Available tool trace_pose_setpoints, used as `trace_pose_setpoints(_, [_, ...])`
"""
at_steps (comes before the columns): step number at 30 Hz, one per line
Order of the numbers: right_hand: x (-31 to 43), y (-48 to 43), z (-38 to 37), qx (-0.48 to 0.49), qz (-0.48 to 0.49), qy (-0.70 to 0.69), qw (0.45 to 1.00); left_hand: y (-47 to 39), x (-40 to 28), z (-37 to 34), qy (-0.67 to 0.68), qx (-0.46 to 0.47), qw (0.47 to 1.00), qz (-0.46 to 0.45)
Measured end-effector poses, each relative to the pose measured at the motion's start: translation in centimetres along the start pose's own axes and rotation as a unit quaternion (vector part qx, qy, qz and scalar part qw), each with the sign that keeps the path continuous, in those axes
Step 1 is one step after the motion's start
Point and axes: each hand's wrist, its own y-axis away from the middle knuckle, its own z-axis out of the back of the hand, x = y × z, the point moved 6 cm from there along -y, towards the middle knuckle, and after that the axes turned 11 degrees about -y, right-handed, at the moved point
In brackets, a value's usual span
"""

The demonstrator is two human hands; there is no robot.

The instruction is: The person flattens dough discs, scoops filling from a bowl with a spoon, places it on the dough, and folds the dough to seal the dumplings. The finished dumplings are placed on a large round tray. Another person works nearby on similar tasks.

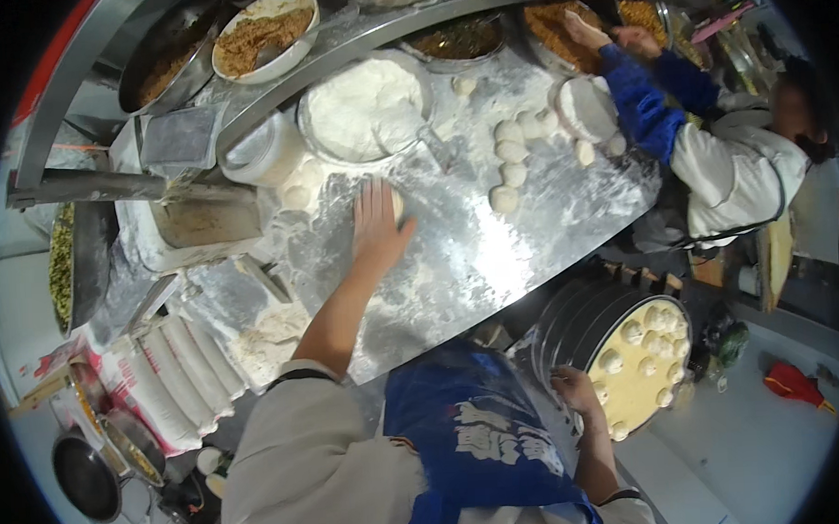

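My left hand lies flat, palm down, on a piece of dough. Most of that dough is hidden; a pale edge shows beside the thumb. Under it is a floured metal worktable. My right hand hangs low beside a stack of round steamer trays, its fingers bent. Whether it touches the rim cannot be seen. Several filled buns sit on the top tray's yellowish liner. A curved row of dough balls lies on the table, right of my left hand.
A flour bowl with a scoop stands beyond my left hand. A metal rail crosses above the table, with filling bowls behind. At right, a co-worker's hands are over a filling bowl. Flour sacks lie at left.
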Motion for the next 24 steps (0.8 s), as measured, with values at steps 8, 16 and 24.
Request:
trace_pose_setpoints(8, [5.7, -1.8, -0.4, 0.001, 0.030, 0.065, 0.997, 1.3, -1.5, -3.2, 0.033, 0.137, 0.976, -0.166])
trace_pose_setpoints(16, [8.5, -4.1, -1.4, 0.051, 0.029, 0.067, 0.996, -0.6, 1.6, -4.7, -0.058, 0.091, 0.994, 0.010])
trace_pose_setpoints(24, [13.5, -10.4, 0.2, 0.138, 0.141, 0.163, 0.967, -1.5, -1.4, -5.2, -0.027, 0.090, 0.983, 0.155])
